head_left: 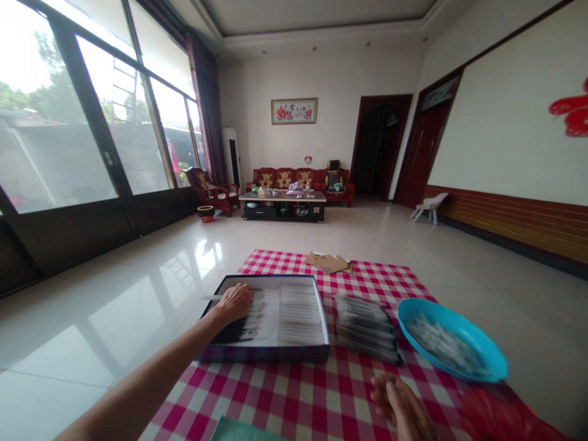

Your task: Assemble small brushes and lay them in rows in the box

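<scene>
My left hand is over the left part of a shallow dark-blue box with a white inside. Its fingers are closed on a thin pen, whose pale end sticks out to the left. Under and beside the hand lies a row of dark-ended pens. Clear tubes fill the box's right side in a neat row. Near the front right, my right hand hovers above the cloth, blurred, fingers curled with the thumb against them; what they hold, if anything, is unclear. A pile of clear, dark-ended pens lies beyond it.
A blue basin holds many small clear pieces. Red plastic lies at the front right, brown cardboard pieces at the back of the checked cloth. A pale green item shows at the front edge.
</scene>
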### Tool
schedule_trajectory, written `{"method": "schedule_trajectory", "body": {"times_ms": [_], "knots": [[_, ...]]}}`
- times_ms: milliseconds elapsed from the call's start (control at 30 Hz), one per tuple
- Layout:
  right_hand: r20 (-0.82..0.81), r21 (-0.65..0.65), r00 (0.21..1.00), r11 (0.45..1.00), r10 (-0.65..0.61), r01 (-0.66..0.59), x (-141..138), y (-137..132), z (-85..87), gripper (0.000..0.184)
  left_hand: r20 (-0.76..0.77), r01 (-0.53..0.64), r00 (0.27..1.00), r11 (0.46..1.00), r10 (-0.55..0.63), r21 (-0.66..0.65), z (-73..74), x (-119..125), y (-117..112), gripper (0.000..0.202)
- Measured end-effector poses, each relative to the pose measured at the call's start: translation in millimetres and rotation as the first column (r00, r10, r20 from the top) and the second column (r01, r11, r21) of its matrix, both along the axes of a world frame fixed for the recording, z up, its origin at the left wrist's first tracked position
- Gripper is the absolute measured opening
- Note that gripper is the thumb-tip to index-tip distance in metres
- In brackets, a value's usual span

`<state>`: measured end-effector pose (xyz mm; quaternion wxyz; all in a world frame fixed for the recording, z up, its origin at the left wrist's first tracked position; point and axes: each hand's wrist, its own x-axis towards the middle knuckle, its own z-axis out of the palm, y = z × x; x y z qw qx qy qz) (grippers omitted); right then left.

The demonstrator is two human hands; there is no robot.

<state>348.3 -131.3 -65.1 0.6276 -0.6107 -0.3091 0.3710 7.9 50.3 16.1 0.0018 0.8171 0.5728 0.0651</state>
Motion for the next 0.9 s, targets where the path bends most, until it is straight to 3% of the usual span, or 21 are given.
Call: {"method": "schedule_trajectory", "body": {"times_ms": [100, 167, 200, 267, 300, 333, 367, 433, 533, 733, 800, 833, 900], "knots": [[-0.023, 0.017, 1.0, 1.0, -0.014, 0.015, -1.9, -0.6, -0.1, 0.046, 0.113, 0.106, 0.988, 0.994, -0.108, 0.026, 10.4, 38.1, -25.7, 0.028], [-0.05, 0.029, 0.999, 1.0, -0.009, 0.011, -2.6, -2.0, -0.5, 0.044, 0.269, 0.204, 0.942, 0.979, -0.202, 0.017, 16.0, 68.0, -49.2, 0.033], [-0.056, 0.039, 0.998, 0.999, 0.004, -0.001, -2.9, -3.0, -0.8, 0.043, 0.53, 0.29, 0.817, 0.957, -0.228, -0.034, 18.1, 82.5, -61.3, 0.03], [-0.039, 0.074, 0.999, 0.997, 0.036, -0.033, -3.4, -5.1, -1.2, 0.039, 0.908, 0.481, 0.411, 0.865, -0.082, -0.14, 20.3, 107.9, -83.2, 0.027], [-0.018, 0.097, 0.998, 0.994, 0.052, -0.05, -3.9, -6.2, -1.4, 0.037, 0.977, 0.556, 0.209, 0.816, 0.045, -0.156, 20.2, 118.0, -92.1, 0.026], [0.005, 0.114, 0.997, 0.99, 0.078, -0.078, -4.5, -7.1, -1.4, 0.036, 0.984, 0.604, 0.056, 0.779, 0.168, -0.167, 19.2, 126.3, -99.1, 0.026], [0.024, 0.125, 0.994, 0.987, 0.103, -0.105, -5.4, -7.9, -1.1, 0.036, 0.961, 0.623, -0.049, 0.76, 0.271, -0.183, 17.2, 132.7, -104.4, 0.027], [0.025, 0.122, 0.988, 0.98, 0.152, -0.154, -8.0, -9.4, 0.7, 0.041, 0.9, 0.614, -0.156, 0.753, 0.408, -0.235, 10.0, 140.9, -110.5, 0.03], [-0.034, 0.09, 0.979, 0.977, 0.199, -0.195, -13.7, -11.9, 7.0, 0.049, 0.845, 0.558, -0.219, 0.773, 0.488, -0.302, -6.7, 145.6, -114.3, 0.033], [-0.05, 0.086, 0.971, 0.97, 0.234, -0.229, -19.4, -14.0, 17.3, 0.042, 0.863, 0.484, -0.245, 0.828, 0.441, -0.285, -38.3, 147.8, -122.3, 0.028], [-0.083, 0.099, 0.974, 0.974, 0.21, -0.202, -18.2, -12.8, 16.8, 0.038, 0.913, 0.454, -0.168, 0.851, 0.373, -0.264, -43.1, 147.0, -124.6, 0.024], [-0.089, 0.112, 0.976, 0.976, 0.199, -0.189, -17.3, -12.0, 16.0, 0.036, 0.948, 0.433, -0.08, 0.867, 0.308, -0.245, -44.0, 145.9, -125.8, 0.021], [-0.077, 0.145, 0.98, 0.974, 0.185, -0.173, -15.2, -10.3, 13.5, 0.031, 0.972, 0.375, 0.203, 0.907, 0.121, -0.192, -42.5, 143.0, -128.7, 0.012]]}}
